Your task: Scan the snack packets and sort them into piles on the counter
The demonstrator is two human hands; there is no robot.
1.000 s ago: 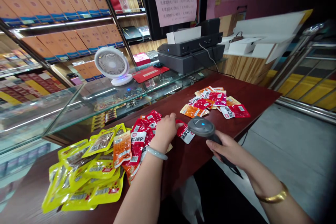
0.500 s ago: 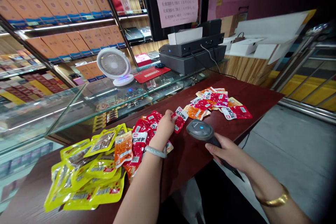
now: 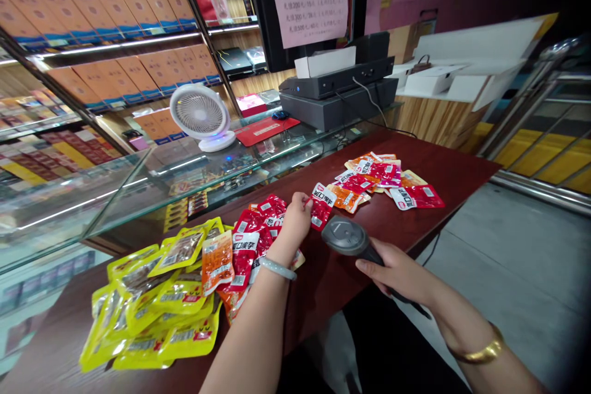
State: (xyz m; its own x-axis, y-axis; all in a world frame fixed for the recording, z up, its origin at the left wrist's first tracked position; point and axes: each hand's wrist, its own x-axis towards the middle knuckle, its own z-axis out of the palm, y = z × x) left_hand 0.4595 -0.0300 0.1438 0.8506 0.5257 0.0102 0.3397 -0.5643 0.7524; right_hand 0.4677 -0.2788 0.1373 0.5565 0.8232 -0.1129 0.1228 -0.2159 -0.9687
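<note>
Between the fingers of my left hand is one edge of a red and white snack packet, held over the dark red table. My right hand is wrapped round the handle of a grey barcode scanner, whose head is just below and right of that packet. Left of my left wrist lies a pile of red snack packets with an orange packet among them. Beside these is a heap of yellow packets. Farther right rests another group of red and orange packets.
A glass counter borders the table's far side, bearing a white fan and a red mat. Behind are a grey cash drawer and a monitor with a pink paper sign. A metal railing is at right.
The red and white packet has moved slightly right and up with my left hand. The scanner has shifted a little left and up, nearer the packet.
</note>
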